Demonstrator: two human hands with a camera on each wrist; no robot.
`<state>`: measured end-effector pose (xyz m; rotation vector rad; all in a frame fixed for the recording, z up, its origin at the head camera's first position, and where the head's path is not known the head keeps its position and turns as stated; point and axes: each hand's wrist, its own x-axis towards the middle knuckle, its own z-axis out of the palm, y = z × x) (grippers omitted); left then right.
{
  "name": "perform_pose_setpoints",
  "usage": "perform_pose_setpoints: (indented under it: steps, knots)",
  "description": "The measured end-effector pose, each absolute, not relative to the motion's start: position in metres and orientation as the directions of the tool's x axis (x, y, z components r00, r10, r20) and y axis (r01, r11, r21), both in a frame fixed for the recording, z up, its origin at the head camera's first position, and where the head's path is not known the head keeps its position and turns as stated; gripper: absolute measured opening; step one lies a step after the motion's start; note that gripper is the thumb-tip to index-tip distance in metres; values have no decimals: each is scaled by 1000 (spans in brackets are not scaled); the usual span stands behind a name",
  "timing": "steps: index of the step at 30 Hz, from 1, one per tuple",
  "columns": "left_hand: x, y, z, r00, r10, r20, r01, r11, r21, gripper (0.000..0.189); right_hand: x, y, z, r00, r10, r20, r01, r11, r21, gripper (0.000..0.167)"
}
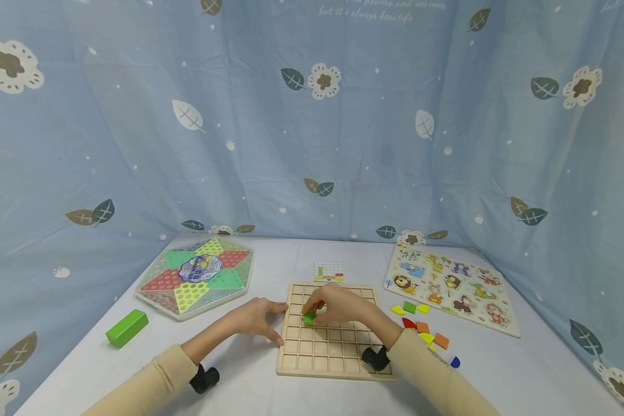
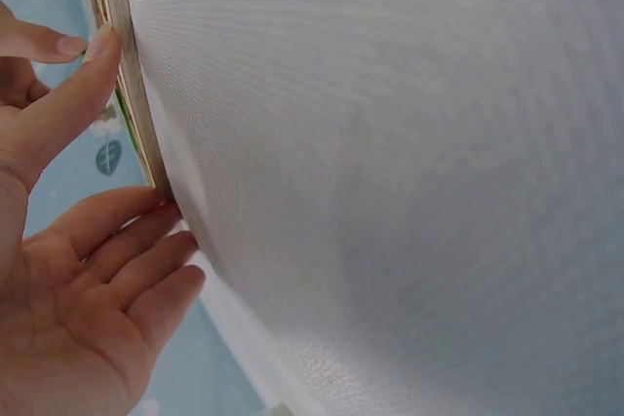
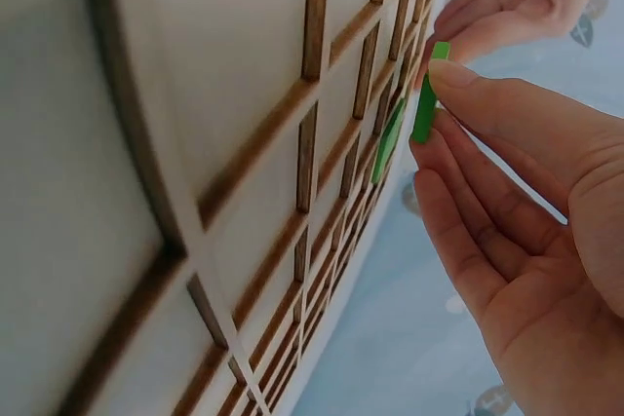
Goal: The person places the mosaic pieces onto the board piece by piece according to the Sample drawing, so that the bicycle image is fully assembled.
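A wooden grid board (image 1: 317, 364) lies flat on the white table, its raised strips forming small square cells. My right hand (image 1: 338, 303) is over the board's upper left part and pinches a small green square tile (image 3: 431, 93) between thumb and fingers. Just past that tile, in the right wrist view, another green piece (image 3: 388, 143) sits on the grid. My left hand (image 1: 257, 318) rests beside the board's left side, thumb and fingertips touching its edge. In the left wrist view, those fingers (image 2: 136, 270) are spread and fairly straight along the wooden edge (image 2: 136, 94).
Behind the board lies a small pattern card (image 1: 329, 271). Loose coloured pieces, including an orange tile (image 1: 441, 341), are scattered to the right, below an animal puzzle board (image 1: 452, 289). A hexagonal star-pattern game board (image 1: 200, 277) and a green box (image 1: 127, 328) lie at left.
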<state>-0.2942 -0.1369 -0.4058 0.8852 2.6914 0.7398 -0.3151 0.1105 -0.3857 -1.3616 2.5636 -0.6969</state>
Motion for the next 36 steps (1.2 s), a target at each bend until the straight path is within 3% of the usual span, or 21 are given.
perform_pose_setpoints:
  steps: [14, 24, 36]
  knots:
    - [-293, -136, -403, -798, 601, -46, 498, 700, 512, 81, -315, 103, -391, -544, -834, 93, -776, 459, -433, 21]
    - [-294, -136, -404, -791, 611, -38, 501, 682, 532, 81, -313, 107, -389, -582, -808, 91, -742, 483, -465, 16]
    - [-293, -136, -404, -800, 599, -45, 489, 693, 529, 81, -311, 108, -389, -558, -823, 106, -753, 449, -482, 19]
